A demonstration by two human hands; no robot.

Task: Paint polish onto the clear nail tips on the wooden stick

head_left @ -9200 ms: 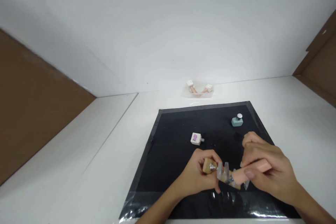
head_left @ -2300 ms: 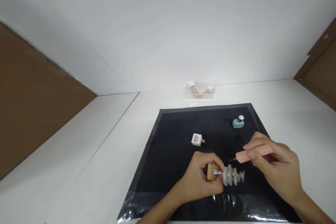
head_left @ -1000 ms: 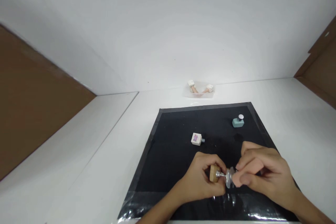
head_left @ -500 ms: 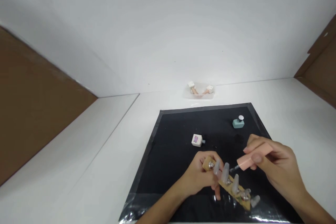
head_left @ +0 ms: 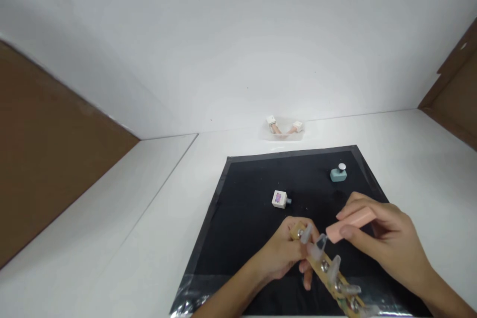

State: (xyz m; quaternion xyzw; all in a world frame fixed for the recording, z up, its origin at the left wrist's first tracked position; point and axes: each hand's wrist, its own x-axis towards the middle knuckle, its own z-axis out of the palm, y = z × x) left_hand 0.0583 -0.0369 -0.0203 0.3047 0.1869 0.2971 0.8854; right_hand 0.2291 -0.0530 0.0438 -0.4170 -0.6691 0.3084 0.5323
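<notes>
Right grip (head_left: 387, 238): pinched around pale-pink cylindrical brush cap (head_left: 352, 224), brush end at second clear plastic nail tip (head_left: 316, 252). Left grip (head_left: 286, 248): curled around tan wooden bar (head_left: 319, 272) bearing it, slanted over black rectangular mat (head_left: 246, 179). Farther out, on mat: white square bottle (head_left: 278, 199), teal bottle (head_left: 338, 175).

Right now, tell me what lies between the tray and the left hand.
In the head view, the white bottle lies on the black mat between the tray and the left hand.
</notes>
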